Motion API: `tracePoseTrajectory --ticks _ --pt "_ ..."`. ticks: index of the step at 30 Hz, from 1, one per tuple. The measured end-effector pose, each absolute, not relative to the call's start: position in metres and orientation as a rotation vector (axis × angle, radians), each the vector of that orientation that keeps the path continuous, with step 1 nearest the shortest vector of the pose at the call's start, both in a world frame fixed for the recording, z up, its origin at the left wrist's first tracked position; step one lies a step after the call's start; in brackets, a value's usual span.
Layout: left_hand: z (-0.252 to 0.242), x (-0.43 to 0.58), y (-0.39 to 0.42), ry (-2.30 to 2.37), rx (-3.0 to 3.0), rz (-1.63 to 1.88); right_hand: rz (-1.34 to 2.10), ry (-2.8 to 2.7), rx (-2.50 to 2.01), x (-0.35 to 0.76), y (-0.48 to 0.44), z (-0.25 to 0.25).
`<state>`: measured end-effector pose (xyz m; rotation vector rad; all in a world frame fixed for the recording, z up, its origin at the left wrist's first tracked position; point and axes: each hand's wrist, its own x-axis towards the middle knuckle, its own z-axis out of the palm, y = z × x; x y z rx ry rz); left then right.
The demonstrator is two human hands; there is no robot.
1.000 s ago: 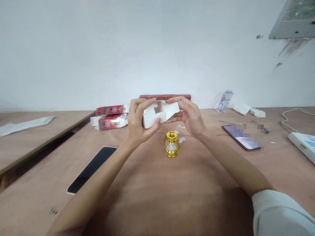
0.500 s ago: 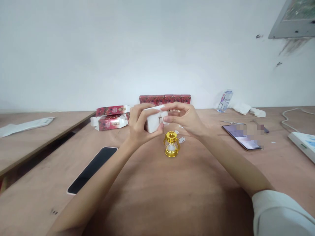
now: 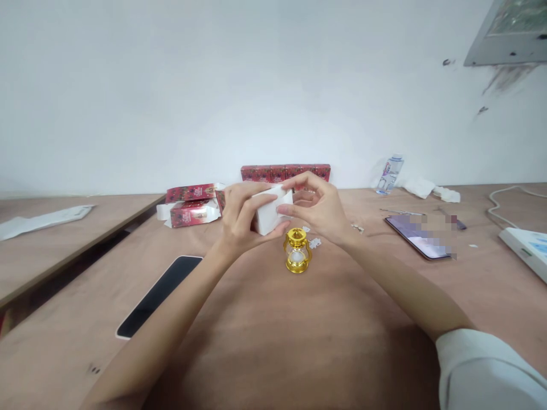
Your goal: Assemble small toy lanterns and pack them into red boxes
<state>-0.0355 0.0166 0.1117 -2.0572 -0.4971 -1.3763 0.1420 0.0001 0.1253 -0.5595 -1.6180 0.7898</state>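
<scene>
A small white box (image 3: pixel 265 218) is held up above the table, tilted, with its end turned to the right. My left hand (image 3: pixel 237 218) is closed around its left side, fingers over the top and thumb underneath. At the right end, my right hand (image 3: pixel 321 207) pinches a white flap of the box between thumb and fingers. Just below the hands, a small gold lantern (image 3: pixel 297 259) with a clear middle stands upright on the table. Beside it lie white scraps (image 3: pixel 315 243). What the box contains is hidden.
Red printed boxes (image 3: pixel 285 172) stand in a row against the wall. Opened red cartons (image 3: pixel 192 213) lie at the left, behind a dark-screened phone (image 3: pixel 160 296). On the right are another phone (image 3: pixel 416 236), a clear bottle (image 3: pixel 390 173), crumpled tissue (image 3: pixel 419 188) and a white device (image 3: pixel 525 247).
The flap at the box's right end has shifted under my right fingers, and its end looks more covered. My right hand has moved slightly left. The lantern stays in place.
</scene>
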Motion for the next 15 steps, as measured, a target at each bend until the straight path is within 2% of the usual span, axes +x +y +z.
tracePoseTrajectory --ticks 3,8,10,12,15 --pt "0.11 -0.034 0.015 -0.522 -2.084 -1.365 0.824 -1.683 -0.507 0.141 0.003 0.124" --pt "0.104 -0.03 0.016 -0.463 -2.162 -1.376 1.134 -1.869 -0.364 0.137 0.01 0.115" --pt "0.105 -0.028 0.015 -0.466 -2.157 -1.446 1.144 -1.821 -0.384 0.135 0.013 0.11" --pt "0.109 -0.027 0.014 -0.554 -2.12 -1.571 0.951 -1.8 -0.458 0.134 0.017 0.105" --pt "0.117 -0.03 0.015 -0.826 -2.103 -1.72 0.361 -1.899 -0.593 0.133 0.019 0.098"
